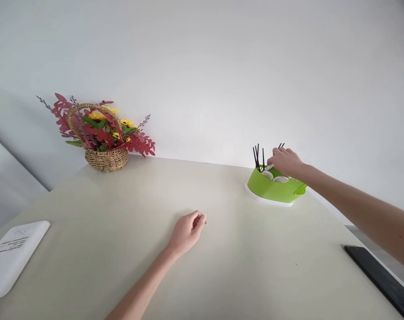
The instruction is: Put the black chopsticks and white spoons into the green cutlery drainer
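On the right, a green holder with a white base stands on the table near the wall. Black chopsticks stick up from it, and white spoons show at its rim with their bowls up. My right hand is over the holder's opening, fingers bent down and closed around a white spoon piece; its fingertips are partly hidden. My left hand rests on the tabletop at the middle, fingers curled in, with nothing visible in them.
A wicker basket of red leaves and sunflowers stands at the back left by the wall. A white flat device lies at the left edge. A black phone-like slab lies along the right edge of the table.
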A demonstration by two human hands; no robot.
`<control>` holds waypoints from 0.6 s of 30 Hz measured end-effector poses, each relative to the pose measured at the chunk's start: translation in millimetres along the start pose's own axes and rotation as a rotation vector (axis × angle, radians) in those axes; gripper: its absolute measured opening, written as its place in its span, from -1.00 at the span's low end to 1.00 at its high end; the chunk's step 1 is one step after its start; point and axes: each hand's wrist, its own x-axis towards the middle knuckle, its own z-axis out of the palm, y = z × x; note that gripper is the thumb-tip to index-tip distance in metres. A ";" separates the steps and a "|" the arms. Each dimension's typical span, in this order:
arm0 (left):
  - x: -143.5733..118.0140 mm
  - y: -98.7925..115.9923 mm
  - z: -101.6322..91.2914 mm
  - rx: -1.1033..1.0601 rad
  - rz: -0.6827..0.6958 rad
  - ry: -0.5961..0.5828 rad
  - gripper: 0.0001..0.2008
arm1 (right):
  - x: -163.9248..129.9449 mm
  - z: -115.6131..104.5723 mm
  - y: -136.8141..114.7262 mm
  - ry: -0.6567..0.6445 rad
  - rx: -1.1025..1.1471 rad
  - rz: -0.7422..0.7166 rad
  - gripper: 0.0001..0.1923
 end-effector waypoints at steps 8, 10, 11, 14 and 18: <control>2.8 -1.9 2.4 0.019 0.012 -0.002 -0.56 | 3.0 -19.1 -1.1 -0.082 0.021 -0.038 -0.62; 2.7 -1.0 1.6 0.017 0.017 0.000 -0.56 | 1.7 -25.1 -7.4 -0.093 0.046 -0.014 -0.55; 2.5 -0.4 1.2 0.015 0.019 0.000 -0.56 | 1.1 -27.9 -11.3 -0.094 0.057 0.003 -0.52; 1.5 1.4 -0.1 0.016 0.016 0.003 -0.56 | 0.4 -34.3 -23.7 -0.079 0.082 0.059 -0.50; 0.6 3.3 -0.9 0.012 0.006 0.003 -0.57 | 3.6 -37.2 -36.7 -0.059 0.111 0.126 -0.55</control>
